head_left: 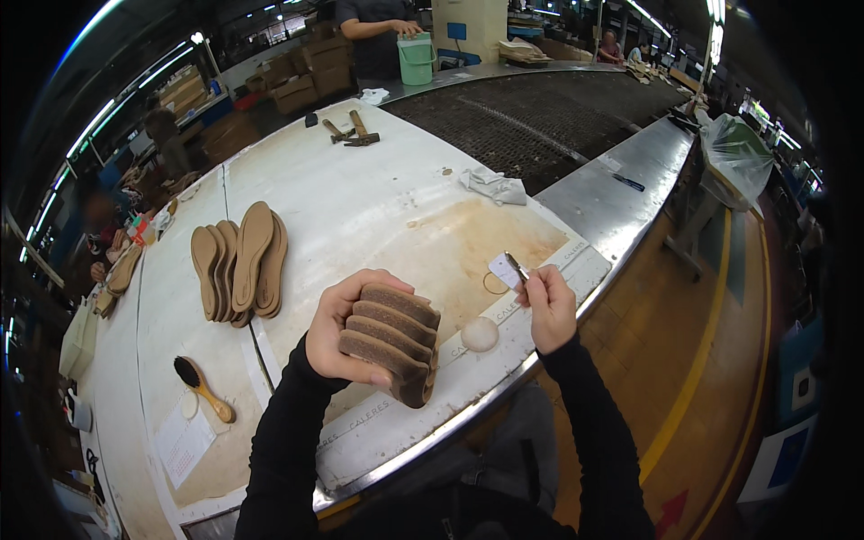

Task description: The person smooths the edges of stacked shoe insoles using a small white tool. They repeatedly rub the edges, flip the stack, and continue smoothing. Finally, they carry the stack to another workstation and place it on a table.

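My left hand is wrapped round a stack of brown insoles, held upright above the table's near edge with their thick ends facing me. Between the thumb and fingers of my right hand is a slim dark pen, pointing up and left. Right behind the pen shows a small white paper tag; whether my fingers touch it, I cannot tell. A tan rubber band lies beside the tag. Between my hands a round white disc rests on the table edge strip.
More insoles lie in overlapping piles at left. A wooden-handled brush and a printed sheet are nearer me. Hammers lie farther back, and a white cloth sits near a dark mesh belt. Across the table, a person touches a green bucket.
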Available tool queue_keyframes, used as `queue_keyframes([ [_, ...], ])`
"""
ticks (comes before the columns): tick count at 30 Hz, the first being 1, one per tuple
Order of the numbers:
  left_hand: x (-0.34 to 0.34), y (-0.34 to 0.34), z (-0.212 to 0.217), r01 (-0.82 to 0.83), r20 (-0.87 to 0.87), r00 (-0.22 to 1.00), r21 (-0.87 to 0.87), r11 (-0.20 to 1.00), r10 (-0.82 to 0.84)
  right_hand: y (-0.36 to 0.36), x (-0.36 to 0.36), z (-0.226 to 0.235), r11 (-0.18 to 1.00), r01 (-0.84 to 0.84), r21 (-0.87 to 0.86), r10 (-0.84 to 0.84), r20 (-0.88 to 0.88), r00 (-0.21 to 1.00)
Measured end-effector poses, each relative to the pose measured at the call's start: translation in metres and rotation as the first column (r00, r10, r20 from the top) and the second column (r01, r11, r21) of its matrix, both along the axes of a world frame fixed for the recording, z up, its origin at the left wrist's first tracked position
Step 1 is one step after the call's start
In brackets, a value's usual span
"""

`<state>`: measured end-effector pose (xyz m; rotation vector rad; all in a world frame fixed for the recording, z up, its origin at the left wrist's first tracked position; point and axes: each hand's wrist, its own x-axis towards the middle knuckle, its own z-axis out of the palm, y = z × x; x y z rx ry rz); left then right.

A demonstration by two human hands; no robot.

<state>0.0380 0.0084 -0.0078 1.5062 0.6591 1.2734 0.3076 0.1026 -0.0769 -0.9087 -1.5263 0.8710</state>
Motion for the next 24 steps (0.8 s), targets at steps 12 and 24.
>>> queue_keyframes([
  [12,0.007,-0.004,0.005,0.077,-0.001,0.997,0.055,0.996,-0.077,-0.076,-0.015,0.090,0.561,-0.754,-0.341,0.664,-0.358,0.656],
  [24,0.006,-0.004,0.008,0.060,-0.077,0.996,0.107,0.993,-0.052,-0.077,-0.019,0.100,0.599,-0.681,-0.420,0.646,-0.249,0.722],
])
